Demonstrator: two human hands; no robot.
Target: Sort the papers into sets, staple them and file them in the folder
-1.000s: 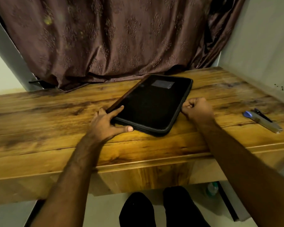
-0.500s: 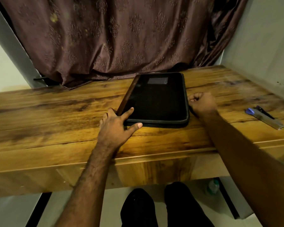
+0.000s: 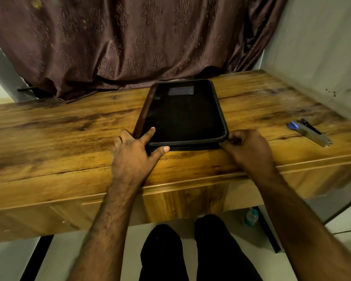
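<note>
Near the table's front edge lies the closed folder, its near-left corner steadied by the left hand's spread fingers while the curled right hand pinches its near-right corner, seemingly the zip, probably to open it.

Nothing readable here tbh. The black folder has a greyish label patch near its far edge, but it's too dim and blurry to make out any text.
</note>
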